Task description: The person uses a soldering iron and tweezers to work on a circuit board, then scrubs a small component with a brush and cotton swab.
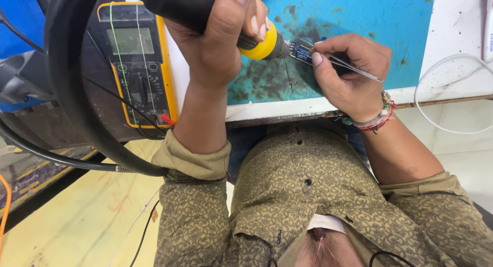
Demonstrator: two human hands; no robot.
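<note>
Your left hand (221, 36) grips the hot-air nozzle (259, 43) against the small blue circuit board (301, 52) on the teal mat (359, 20), your right hand (349, 67) pinches tweezers (354, 67) there: rework underway, unfinished.

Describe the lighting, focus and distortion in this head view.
Head view: even, soft light and weak shadows; no strong glare on the multimeter screen. The left hand on the black-and-yellow tool and the right hand with tweezers look sharp; the wide lens bends the thick black cable and the table edge.
</note>
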